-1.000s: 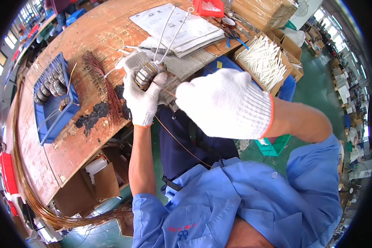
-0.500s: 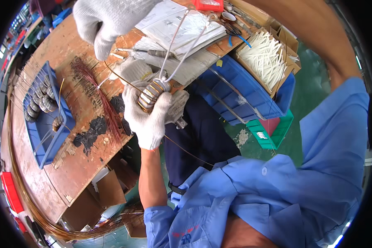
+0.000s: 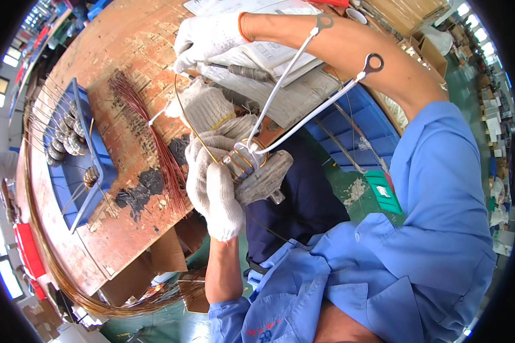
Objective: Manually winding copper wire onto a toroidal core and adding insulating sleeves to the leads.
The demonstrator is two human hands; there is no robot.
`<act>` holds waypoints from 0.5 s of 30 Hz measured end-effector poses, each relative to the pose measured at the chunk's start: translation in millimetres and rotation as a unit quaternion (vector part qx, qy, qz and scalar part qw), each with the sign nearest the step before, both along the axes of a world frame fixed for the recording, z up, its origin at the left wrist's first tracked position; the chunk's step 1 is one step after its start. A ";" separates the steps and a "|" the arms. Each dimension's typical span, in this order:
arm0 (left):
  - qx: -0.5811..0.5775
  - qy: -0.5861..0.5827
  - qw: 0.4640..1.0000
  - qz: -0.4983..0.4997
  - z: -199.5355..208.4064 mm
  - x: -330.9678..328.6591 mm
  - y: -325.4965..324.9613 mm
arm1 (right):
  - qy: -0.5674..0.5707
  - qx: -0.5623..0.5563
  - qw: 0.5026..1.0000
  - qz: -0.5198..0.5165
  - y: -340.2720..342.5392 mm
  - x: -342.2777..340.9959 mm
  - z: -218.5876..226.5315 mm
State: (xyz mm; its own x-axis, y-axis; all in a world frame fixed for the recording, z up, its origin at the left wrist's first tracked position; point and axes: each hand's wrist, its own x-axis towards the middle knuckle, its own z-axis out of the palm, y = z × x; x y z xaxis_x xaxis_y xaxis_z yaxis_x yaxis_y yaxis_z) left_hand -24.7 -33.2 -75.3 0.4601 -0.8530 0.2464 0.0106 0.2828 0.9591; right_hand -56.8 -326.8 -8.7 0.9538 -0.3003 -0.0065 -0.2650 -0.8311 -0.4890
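Note:
A ring-shaped coil (image 3: 238, 166) wound with copper wire is gripped in my left hand (image 3: 212, 188), which wears a whitish knit glove. The coil rests against a cloth-wrapped holder (image 3: 266, 178) at the table's edge. Two white sleeved leads (image 3: 279, 80) rise from it and end in ring terminals (image 3: 373, 63). My right hand (image 3: 209, 41), gloved too, reaches across above the table with its fingers pinched on a copper wire (image 3: 184, 108) that runs down to the coil. A loose grey cloth (image 3: 203, 106) lies beyond my left hand.
At left a blue bin (image 3: 80, 197) holds several wound coils (image 3: 68, 134). A tied bundle of reddish wires (image 3: 157, 143) lies on the worn wooden table (image 3: 117, 51). Papers (image 3: 286, 51) and a screwdriver-like tool (image 3: 249, 72) lie at the back. A blue crate (image 3: 363, 123) and a green bin (image 3: 383, 191) stand right.
My right hand has moved toward me and right, its forearm now crossing behind the leads. The coil has turned and shifted slightly, and its leads lean right. The whole view has shifted.

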 end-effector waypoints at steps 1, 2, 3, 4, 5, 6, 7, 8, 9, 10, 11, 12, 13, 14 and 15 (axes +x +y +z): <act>0.009 -0.007 1.000 -0.002 2.7 0.5 -0.6 | -0.011 -0.005 1.000 -0.017 -4.5 -2.1 0.0; 0.009 -0.024 1.000 -0.003 4.5 1.0 -1.2 | -0.004 -0.013 0.999 -0.047 -4.9 -5.7 0.1; 0.010 -0.039 0.999 -0.004 5.7 1.1 -1.2 | -0.057 -0.074 0.995 -0.029 -3.8 -13.4 2.0; 0.008 -0.042 0.999 -0.005 6.0 1.2 -1.7 | -0.060 -0.075 0.995 -0.031 1.8 -23.9 1.6; 0.012 -0.042 0.999 0.003 5.5 1.3 -1.6 | -0.191 -0.203 0.959 -0.048 8.6 -36.2 1.3; 0.017 -0.041 0.999 0.011 4.1 0.9 -2.2 | -0.333 -0.325 0.883 -0.054 17.5 -49.6 -1.1; 0.009 -0.016 1.000 -0.009 2.9 1.3 -1.7 | -0.316 -0.326 0.889 -0.062 28.3 -66.2 -7.4; 0.007 -0.010 1.000 -0.012 1.3 0.9 -1.4 | -0.268 -0.400 0.875 -0.044 40.8 -83.1 -16.2; 0.008 0.051 0.999 -0.004 -0.3 0.8 -1.4 | -0.220 -0.470 0.855 -0.025 52.8 -97.0 -26.5; 0.005 0.099 0.995 -0.006 -1.7 0.4 -1.4 | -0.223 -0.411 0.883 -0.031 67.4 -106.7 -40.3; 0.013 0.138 0.990 -0.004 -2.6 1.3 -1.9 | -0.245 -0.410 0.878 -0.031 73.6 -108.4 -50.6; 0.012 0.145 0.989 0.002 -3.4 1.5 -2.4 | -0.244 -0.401 0.882 -0.042 79.2 -110.0 -60.6; 0.011 0.149 0.989 -0.005 -3.6 2.7 -3.6 | -0.269 -0.411 0.870 -0.033 83.9 -108.6 -70.4; 0.010 0.153 0.988 -0.010 -3.5 3.6 -4.7 | -0.215 -0.432 0.872 -0.079 87.6 -105.1 -79.1; 0.042 0.136 0.990 0.010 -3.2 5.0 -5.6 | -0.148 -0.431 0.883 -0.109 86.5 -98.9 -84.5</act>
